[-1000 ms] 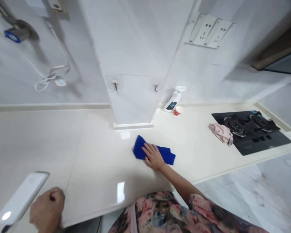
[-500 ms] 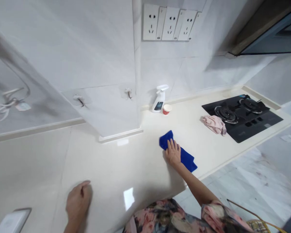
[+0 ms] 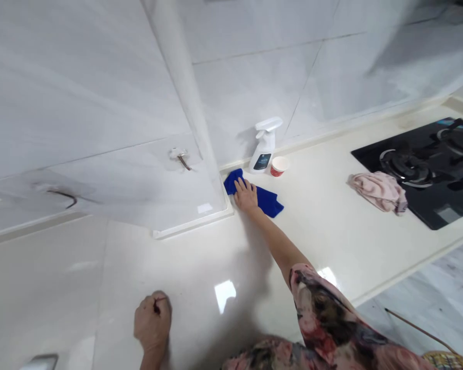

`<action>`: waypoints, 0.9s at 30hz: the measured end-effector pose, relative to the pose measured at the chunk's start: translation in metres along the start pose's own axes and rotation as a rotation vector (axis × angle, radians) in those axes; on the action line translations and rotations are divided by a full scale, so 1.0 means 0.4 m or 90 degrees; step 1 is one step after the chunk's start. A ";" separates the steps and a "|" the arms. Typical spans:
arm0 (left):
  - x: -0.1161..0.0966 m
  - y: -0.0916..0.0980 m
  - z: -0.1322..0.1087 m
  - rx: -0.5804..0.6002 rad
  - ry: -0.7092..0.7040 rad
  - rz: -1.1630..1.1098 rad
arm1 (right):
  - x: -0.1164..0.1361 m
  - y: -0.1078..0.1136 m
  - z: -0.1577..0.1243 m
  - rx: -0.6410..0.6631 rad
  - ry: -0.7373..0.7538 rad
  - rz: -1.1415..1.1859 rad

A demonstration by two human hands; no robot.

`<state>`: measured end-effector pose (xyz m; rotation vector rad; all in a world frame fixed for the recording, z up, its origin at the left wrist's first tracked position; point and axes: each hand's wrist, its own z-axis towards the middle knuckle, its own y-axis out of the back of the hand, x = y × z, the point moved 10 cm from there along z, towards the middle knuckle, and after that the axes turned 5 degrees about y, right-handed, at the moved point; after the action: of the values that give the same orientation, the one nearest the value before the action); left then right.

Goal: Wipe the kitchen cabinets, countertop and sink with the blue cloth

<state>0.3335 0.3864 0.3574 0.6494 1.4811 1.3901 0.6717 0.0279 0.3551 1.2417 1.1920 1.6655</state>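
Observation:
My right hand [image 3: 246,196] presses down on a folded blue cloth [image 3: 268,201], in the counter corner beside the wall ledge. Its fingers lie over the cloth and grip it against the surface. Just behind stands a white spray bottle [image 3: 262,151] with a dark label. A small red and white paper cup [image 3: 279,165] stands next to the bottle. My left hand [image 3: 153,319] rests on the pale countertop [image 3: 193,272] as a loose fist, away from the cloth; nothing shows in it.
A crumpled pink cloth [image 3: 378,191] lies against the edge of a black gas hob [image 3: 440,169] on the right. Wall hooks [image 3: 179,154] stick out from the tiled column. A white object [image 3: 40,363] is partly visible at the bottom left. The counter's front edge runs along the lower right.
My right hand has slid the blue cloth away from me and left, into the corner by the column. My view has shifted closer to that corner. The left hand remains a fist on the counter.

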 end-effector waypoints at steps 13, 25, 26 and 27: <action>0.020 -0.007 0.003 0.022 0.077 0.063 | 0.025 -0.001 0.018 0.032 0.147 0.039; -0.021 0.025 -0.003 -0.068 0.056 0.011 | 0.115 -0.007 -0.547 0.105 0.311 0.135; -0.023 0.027 -0.006 -0.075 0.058 0.006 | 0.130 -0.008 -0.591 0.115 0.333 0.162; -0.024 0.027 -0.008 -0.079 0.059 0.001 | 0.137 -0.004 -0.626 0.123 0.345 0.193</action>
<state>0.3320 0.3791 0.3700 0.5135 1.4533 1.5186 0.4158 0.0168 0.3430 1.1625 1.5732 2.2512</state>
